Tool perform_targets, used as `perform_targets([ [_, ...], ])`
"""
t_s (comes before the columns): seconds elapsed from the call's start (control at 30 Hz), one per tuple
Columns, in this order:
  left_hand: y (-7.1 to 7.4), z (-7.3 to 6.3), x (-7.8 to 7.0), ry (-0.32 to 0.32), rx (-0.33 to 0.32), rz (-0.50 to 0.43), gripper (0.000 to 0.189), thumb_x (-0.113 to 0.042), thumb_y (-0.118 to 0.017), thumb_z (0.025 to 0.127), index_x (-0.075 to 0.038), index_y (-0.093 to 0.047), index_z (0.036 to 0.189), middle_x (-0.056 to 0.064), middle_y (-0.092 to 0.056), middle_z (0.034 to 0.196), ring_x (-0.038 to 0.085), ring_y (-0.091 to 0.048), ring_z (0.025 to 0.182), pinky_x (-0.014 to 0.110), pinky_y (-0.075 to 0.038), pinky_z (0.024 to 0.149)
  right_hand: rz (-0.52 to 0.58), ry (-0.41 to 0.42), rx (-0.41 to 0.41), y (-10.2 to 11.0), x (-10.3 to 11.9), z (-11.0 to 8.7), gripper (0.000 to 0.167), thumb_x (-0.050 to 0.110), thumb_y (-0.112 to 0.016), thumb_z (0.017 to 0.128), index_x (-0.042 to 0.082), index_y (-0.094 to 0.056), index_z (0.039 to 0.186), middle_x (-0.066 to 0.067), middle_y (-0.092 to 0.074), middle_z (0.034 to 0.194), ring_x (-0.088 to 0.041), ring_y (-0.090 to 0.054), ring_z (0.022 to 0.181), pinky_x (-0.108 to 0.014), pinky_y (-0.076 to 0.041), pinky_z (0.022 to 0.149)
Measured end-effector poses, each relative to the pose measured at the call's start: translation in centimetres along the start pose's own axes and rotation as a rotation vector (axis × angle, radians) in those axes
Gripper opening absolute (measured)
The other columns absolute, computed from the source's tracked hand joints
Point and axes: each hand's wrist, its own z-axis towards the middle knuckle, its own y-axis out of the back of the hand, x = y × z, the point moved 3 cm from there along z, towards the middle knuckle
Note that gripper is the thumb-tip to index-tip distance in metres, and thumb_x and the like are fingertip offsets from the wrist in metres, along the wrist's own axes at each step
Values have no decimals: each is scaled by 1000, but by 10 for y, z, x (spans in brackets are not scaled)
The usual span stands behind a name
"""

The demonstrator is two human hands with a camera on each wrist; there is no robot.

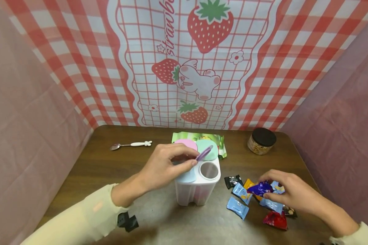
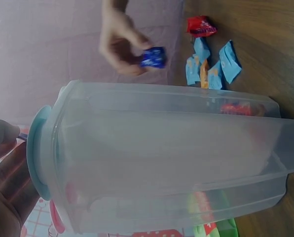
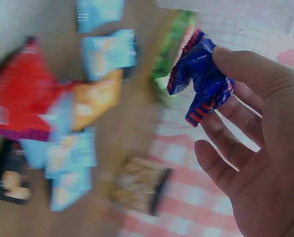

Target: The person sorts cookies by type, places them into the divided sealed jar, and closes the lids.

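My left hand [image 1: 167, 165] pinches a purple lid [image 1: 204, 153] between thumb and fingers, tilted up beside an open round hole [image 1: 209, 170] of a clear storage container [image 1: 194, 194] with a white top. Pink [image 1: 186, 143], mint [image 1: 213, 153] and pale blue [image 1: 187, 177] lids cover its other openings. Something red [image 2: 236, 109] shows through the wall near the container's bottom. On the right, my right hand [image 1: 292, 190] holds a dark blue wrapped candy [image 3: 208, 74] by thumb and fingers, raised above several other wrapped candies.
Light blue candies [image 1: 237, 207], a black one [image 1: 232, 181] and a red one [image 1: 276, 220] lie right of the container. Behind it is a green packet [image 1: 222, 143]. A black-lidded jar [image 1: 261, 141] stands back right; a white-handled spoon [image 1: 132, 145] lies back left.
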Motion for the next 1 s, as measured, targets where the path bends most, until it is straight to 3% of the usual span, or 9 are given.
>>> perform_targets([
  [0.13,0,0,1,1,2,6,17,-10,-79,89,-9,-79,106,-1,-78,100,6,-71,88,21,-61,78,-10,78,-76,25,18,22,54,8,-93,71,25,-68,117,17,-68,109,1,-66,90,-7,-50,76],
  [0.4,1,0,-1,4,-7,17,17,-10,-78,90,-10,-79,106,-1,-78,99,7,-71,88,22,-61,78,47,163,-159,56,58,60,63,4,-92,70,20,-67,126,13,-68,117,2,-60,87,-10,-51,74],
  [0.63,1,-1,-2,20,-8,17,16,-10,-78,90,-10,-79,106,-1,-78,99,7,-71,88,22,-62,78,167,327,-269,57,86,87,61,4,-92,71,10,-68,126,0,-72,113,-6,-65,91,-13,-55,80],
  [1.0,1,-1,-1,24,-5,2,16,-10,-78,90,-10,-79,107,-1,-78,100,7,-72,88,22,-62,78,217,393,-265,41,104,114,47,19,-91,78,12,-70,121,-2,-73,119,-11,-69,102,-14,-53,87],
])
